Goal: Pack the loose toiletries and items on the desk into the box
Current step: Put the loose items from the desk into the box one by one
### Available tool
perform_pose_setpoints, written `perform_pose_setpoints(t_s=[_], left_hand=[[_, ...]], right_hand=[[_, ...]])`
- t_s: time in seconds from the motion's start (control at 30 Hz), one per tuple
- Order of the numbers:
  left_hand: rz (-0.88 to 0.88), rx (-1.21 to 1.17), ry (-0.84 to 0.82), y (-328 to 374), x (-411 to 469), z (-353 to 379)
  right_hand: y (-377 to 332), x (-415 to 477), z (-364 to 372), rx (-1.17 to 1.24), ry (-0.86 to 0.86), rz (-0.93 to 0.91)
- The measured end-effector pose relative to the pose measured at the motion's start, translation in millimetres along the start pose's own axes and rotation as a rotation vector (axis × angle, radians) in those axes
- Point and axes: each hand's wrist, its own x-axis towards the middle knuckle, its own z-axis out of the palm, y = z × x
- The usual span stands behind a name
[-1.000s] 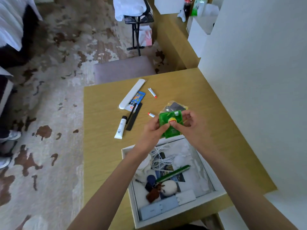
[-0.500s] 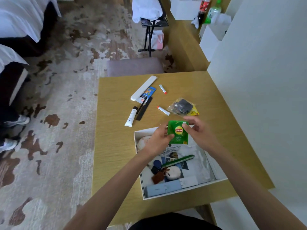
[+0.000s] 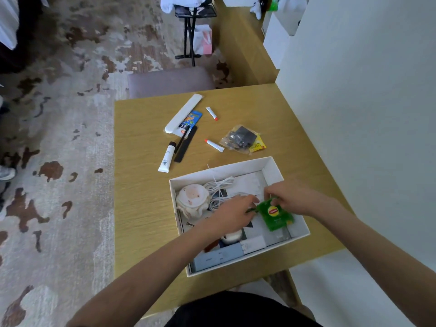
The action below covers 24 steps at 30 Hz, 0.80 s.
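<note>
The white box (image 3: 224,169) sits open at the near right of the wooden desk (image 3: 141,208). Both hands are inside it. My right hand (image 3: 291,197) pinches the top edge of a green tea packet (image 3: 276,215), which lies low against the box's right side. My left hand (image 3: 232,212) rests palm down, fingertips at the packet's left edge; its grip is hidden. Loose on the desk lie a long white case (image 3: 184,113), a blue sachet (image 3: 193,118), two small red-capped tubes (image 3: 211,113) (image 3: 214,145), a white tube (image 3: 166,158), a black comb (image 3: 186,143) and a clear bag with a charger (image 3: 240,139).
Inside the box are a white cable (image 3: 218,187), a round cloth pouch (image 3: 192,197) and a blue-grey carton (image 3: 219,257). A white wall (image 3: 354,114) borders the desk on the right. A purple stool (image 3: 169,81) stands at the far edge; patterned carpet lies left.
Both hands carried the green tea packet from above the desk, over the far rim and down into the right side of the box. The camera view shifted too.
</note>
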Motion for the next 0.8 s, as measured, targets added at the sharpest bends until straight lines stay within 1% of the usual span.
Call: perform_pose_setpoints(t_s=[0.1,0.2,0.3,0.43,0.57,0.67,0.8], left_hand=[[0.056,0.185,0.044,-2,5,5],[0.076,0.385,0.088,-6,9,6],[0.095,0.582,0.053,-10,15,5],[0.166,0.733,0.025,-11,17,8],[0.173,0.836,-0.040,-7,22,11],[0.181,0.864,-0.088,-6,25,9],[0.220,0.900,-0.135,-9,25,3]], right_hand=[[-8,4,12,-0.278,-0.017,-0.079],[-11,1,27,-0.568,0.010,-0.194],[-4,1,38,-0.687,0.017,-0.227],[1,5,43,-0.677,0.065,-0.293],[7,10,42,-0.550,0.091,-0.384],[10,13,41,-0.473,0.061,-0.376],[9,15,44,-0.508,-0.018,-0.356]])
